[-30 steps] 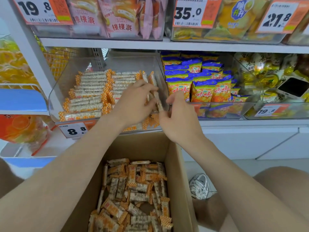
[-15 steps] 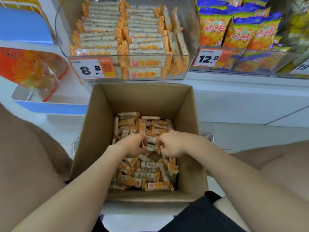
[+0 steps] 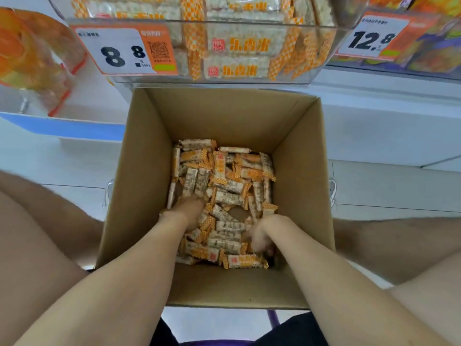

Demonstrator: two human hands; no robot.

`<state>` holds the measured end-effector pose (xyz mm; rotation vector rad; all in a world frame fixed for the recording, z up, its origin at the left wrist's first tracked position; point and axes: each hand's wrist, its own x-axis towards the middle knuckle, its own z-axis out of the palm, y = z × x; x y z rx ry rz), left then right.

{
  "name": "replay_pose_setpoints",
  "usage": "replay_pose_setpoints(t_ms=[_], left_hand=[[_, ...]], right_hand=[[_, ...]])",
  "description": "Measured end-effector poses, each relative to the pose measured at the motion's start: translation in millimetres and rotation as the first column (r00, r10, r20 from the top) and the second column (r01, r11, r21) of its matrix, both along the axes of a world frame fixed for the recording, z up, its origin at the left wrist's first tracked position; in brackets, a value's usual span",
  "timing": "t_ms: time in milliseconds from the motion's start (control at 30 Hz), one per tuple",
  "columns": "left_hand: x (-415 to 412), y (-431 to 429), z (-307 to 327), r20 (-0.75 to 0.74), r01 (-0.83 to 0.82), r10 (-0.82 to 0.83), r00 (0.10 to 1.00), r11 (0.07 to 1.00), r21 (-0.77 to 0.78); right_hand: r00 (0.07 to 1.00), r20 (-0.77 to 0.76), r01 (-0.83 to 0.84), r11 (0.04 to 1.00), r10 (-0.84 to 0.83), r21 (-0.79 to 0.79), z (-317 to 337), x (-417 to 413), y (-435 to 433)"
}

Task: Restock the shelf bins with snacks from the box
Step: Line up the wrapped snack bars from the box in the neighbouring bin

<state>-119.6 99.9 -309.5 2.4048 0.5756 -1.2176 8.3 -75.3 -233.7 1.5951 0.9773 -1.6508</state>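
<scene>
Our left hand (image 3: 189, 212) and right hand (image 3: 259, 239) lie among snack bars (image 3: 225, 196) in the box (image 3: 299, 171); we cannot tell their grip. Far: 8.8 tag (image 3: 119, 52), 12.8 tag (image 3: 371, 38).

1. The box (image 3: 299, 171) is open on top; four tall walls fence in the snack bars (image 3: 224, 186), leaving entry from above only.
2. The left hand (image 3: 189, 213) and right hand (image 3: 259, 238) fill its near half.
3. The shelf bin (image 3: 224, 22) has a clear front standing just beyond the far wall.
</scene>
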Motion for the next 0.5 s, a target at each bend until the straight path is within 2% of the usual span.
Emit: replay_pose_setpoints(t_ms=[133, 267, 400, 500], left_hand=[[0.4, -2.7, 0.8, -0.050, 0.094, -0.090, 0.995, 0.992, 0.079], [3.4, -7.7, 2.1, -0.057, 0.032, -0.027, 0.998, 0.995, 0.097], [10.9, -6.7, 20.4, 0.068, -0.132, 0.135, 0.988, 0.990, -0.051], [19.1, -4.7, 36.0, 0.187, -0.319, 0.378, 0.907, 0.905, -0.283]], right_hand=[[0.987, -0.014, 0.161, 0.987, -0.161, -0.021, -8.6, -7.6, -6.6], [0.916, 0.091, 0.362, 0.902, -0.392, 0.236, -10.2, -1.0, -4.9], [0.826, 0.024, 0.503, 0.756, -0.563, 0.420, 6.8, 17.3, 4.9], [0.727, -0.027, 0.584, 0.597, -0.686, 0.551, 34.2, 31.7, 4.9]])
